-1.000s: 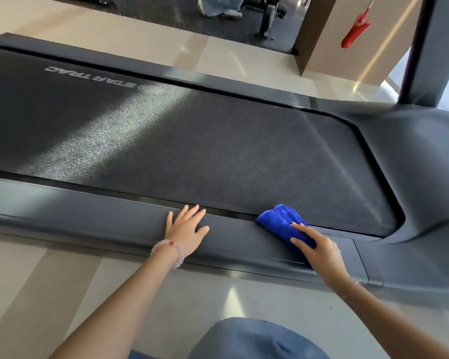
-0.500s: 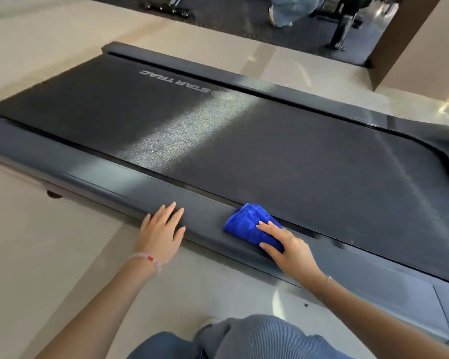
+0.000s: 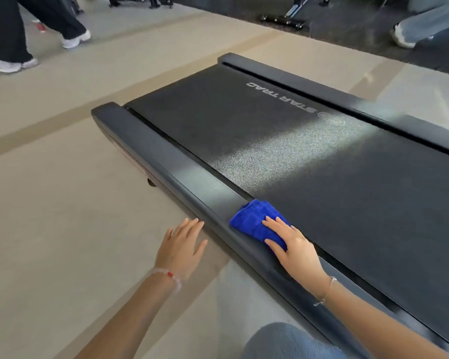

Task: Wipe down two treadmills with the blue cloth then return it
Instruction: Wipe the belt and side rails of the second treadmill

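A dark treadmill lies across the view, its black belt (image 3: 309, 161) marked STAR TRAC, with a grey near side rail (image 3: 171, 167) running toward its rear end at upper left. A folded blue cloth (image 3: 252, 220) lies on that rail beside the belt edge. My right hand (image 3: 293, 247) presses flat on the cloth, fingers straight over it. Just left of the rail, my left hand (image 3: 180, 248) is spread with straight fingers, its fingertips at the rail's outer edge, holding nothing.
Beige floor (image 3: 62, 229) stretches to the left of the treadmill. A person's legs in dark trousers and white shoes (image 3: 13, 64) stand at the upper left. Another person's leg and shoe (image 3: 402, 38) are at the upper right, on dark gym matting with equipment bases (image 3: 283, 20).
My right hand has slid the cloth along the near rail toward the treadmill's rear end. My left hand has moved along with it, off the rail top to its outer edge.
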The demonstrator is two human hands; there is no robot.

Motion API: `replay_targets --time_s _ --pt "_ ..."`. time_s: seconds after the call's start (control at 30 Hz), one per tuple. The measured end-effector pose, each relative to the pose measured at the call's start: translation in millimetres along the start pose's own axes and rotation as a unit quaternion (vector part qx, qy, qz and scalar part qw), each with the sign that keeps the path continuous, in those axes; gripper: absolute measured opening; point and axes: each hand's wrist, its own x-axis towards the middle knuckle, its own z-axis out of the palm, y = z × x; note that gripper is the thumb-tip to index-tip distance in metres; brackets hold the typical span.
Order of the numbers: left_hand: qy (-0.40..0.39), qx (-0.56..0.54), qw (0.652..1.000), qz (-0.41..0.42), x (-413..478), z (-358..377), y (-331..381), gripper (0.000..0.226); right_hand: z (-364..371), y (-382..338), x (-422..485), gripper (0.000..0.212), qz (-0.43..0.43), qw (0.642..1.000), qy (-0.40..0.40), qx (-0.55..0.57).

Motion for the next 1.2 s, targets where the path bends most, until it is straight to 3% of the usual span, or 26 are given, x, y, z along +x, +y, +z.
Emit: replay_targets --time_s 0.37,0.7,0.83,1.2 --pt "0.020 0.014 0.998 -0.056 40 -48 -41 0.088 44 -64 139 0.035 -0.105 0.993 -0.047 0.007" --pt "-0.012 0.079 0.993 -0.082 64 -124 -106 0.084 65 -88 218 0.040 -0.100 0.991 -0.084 0.019" --pt "-0.009 0.067 0.992 -0.111 87 -115 -124 0.047 70 -93 230 0.039 -0.127 0.988 -0.088 0.011" --pt "0.042 0.035 0.992 -0.113 130 -86 -186 0.045 110 -145 294 0.041 -0.104 0.990 -0.093 0.006"
